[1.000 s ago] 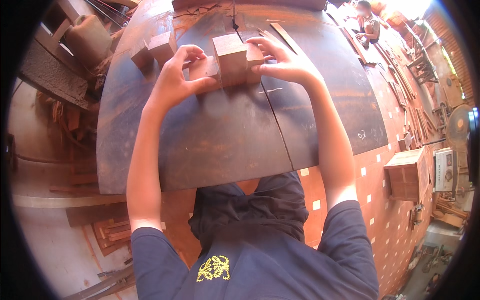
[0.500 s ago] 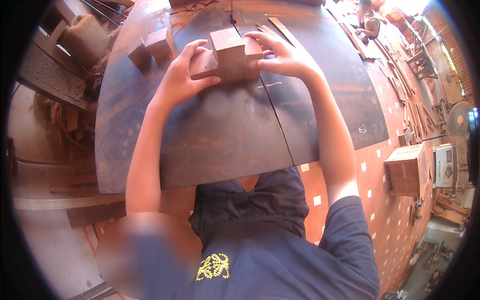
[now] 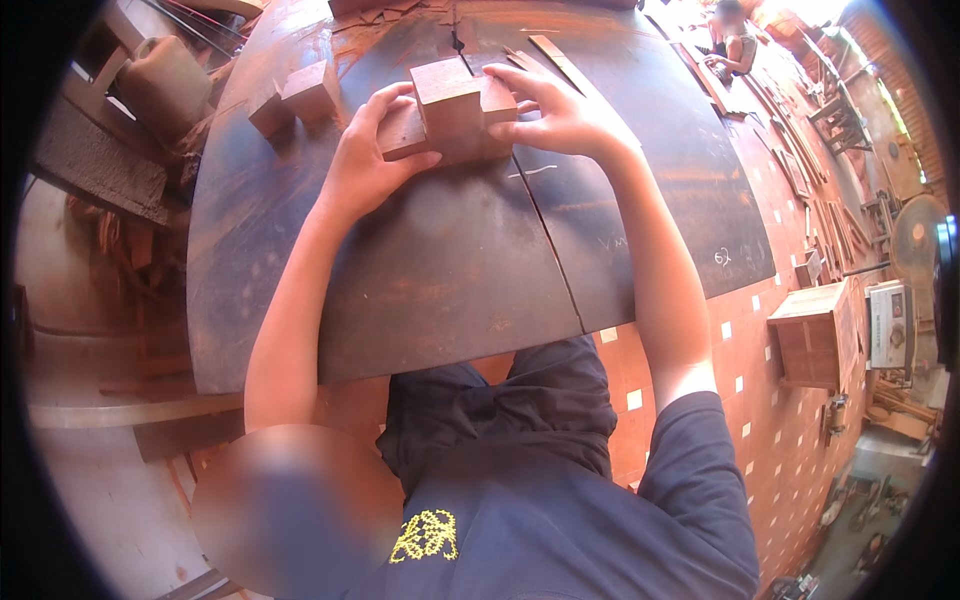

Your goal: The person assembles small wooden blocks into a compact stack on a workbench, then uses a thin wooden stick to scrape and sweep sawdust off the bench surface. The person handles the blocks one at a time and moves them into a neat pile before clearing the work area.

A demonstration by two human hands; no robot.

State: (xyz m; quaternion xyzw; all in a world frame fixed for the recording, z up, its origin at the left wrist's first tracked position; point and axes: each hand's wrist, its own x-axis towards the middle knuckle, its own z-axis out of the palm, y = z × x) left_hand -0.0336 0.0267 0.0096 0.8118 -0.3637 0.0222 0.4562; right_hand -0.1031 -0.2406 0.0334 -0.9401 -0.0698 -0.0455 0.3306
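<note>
A tall reddish-brown wooden block (image 3: 449,105) stands on the dark table, between two lower wooden parts. The lower wooden block on the left (image 3: 402,131) is gripped by my left hand (image 3: 372,145), its thumb along the near side and its fingers over the far side. On the other side, the right-hand wooden block (image 3: 498,103) sits between the thumb and fingers of my right hand (image 3: 550,112). All three pieces touch or nearly touch; whether they are joined cannot be made out. The far faces are hidden.
Two more wooden blocks (image 3: 310,92) stand at the table's far left. Thin wood strips (image 3: 560,66) lie beyond my right hand. A narrow slot runs through the dark tabletop (image 3: 440,270). A wooden box (image 3: 808,335) stands on the tiled floor at right. Another person (image 3: 735,50) sits far right.
The whole view has shifted slightly, with the table and blocks a little lower and further left in it. Both hands keep their hold, and the blocks look unmoved on the table.
</note>
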